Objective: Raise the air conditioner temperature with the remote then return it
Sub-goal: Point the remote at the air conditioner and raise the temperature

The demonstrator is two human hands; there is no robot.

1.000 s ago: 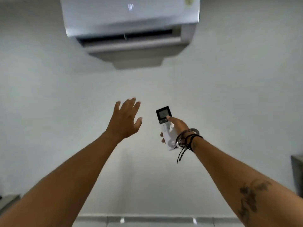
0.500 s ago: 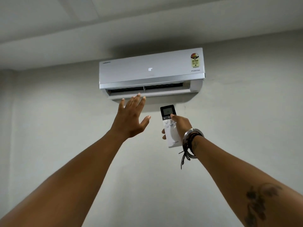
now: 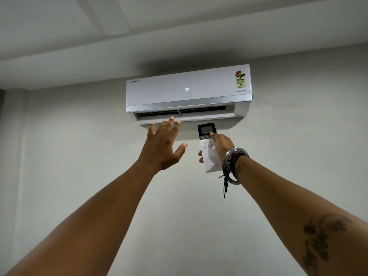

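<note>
A white wall-mounted air conditioner point(image 3: 189, 92) hangs high on the grey wall, its front display reading 19 and its lower flap open. My right hand point(image 3: 221, 146) holds a white remote point(image 3: 208, 154) with a dark screen pointed up at the unit; the thumb rests on the buttons just below the screen. My left hand point(image 3: 163, 144) is raised beside it, empty, fingers spread, fingertips reaching up towards the open flap. Bangles and black threads sit on my right wrist.
Plain grey wall point(image 3: 79, 176) all around and a white ceiling point(image 3: 139, 26) with a recessed step above. A dark edge point(image 3: 2, 100) shows at the far left.
The view has tilted upward, bringing the whole air conditioner into frame. The unit's display went from 18 to 19. Both hands stay raised in much the same pose.
</note>
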